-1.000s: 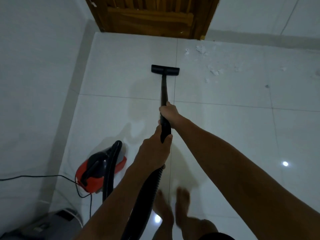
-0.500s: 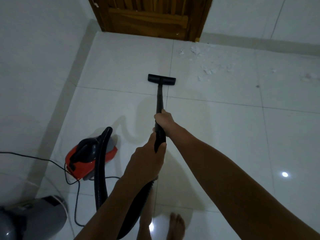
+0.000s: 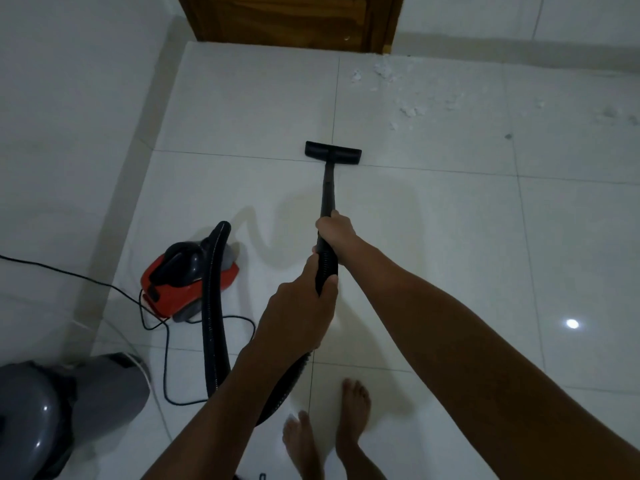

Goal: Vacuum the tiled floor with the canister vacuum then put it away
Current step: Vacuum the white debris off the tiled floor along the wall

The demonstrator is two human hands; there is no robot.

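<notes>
Both hands are wrapped around the black wand: the right hand grips it further down towards the floor head, the left hand curls tight round the ribbed end where the hose joins; neither hand has any slack in it. The floor head sits flat on the white tiled floor, right on a grout line, and the white crumbs lie ahead and to the right, near the wooden door; so the stroke probably wants to angle right, with the head kept flat for suction. The red vacuum rests on the floor to the left, beside the wall, its cord looped near the bare feet; best to step clear of the loop and not drag the hose taut.
</notes>
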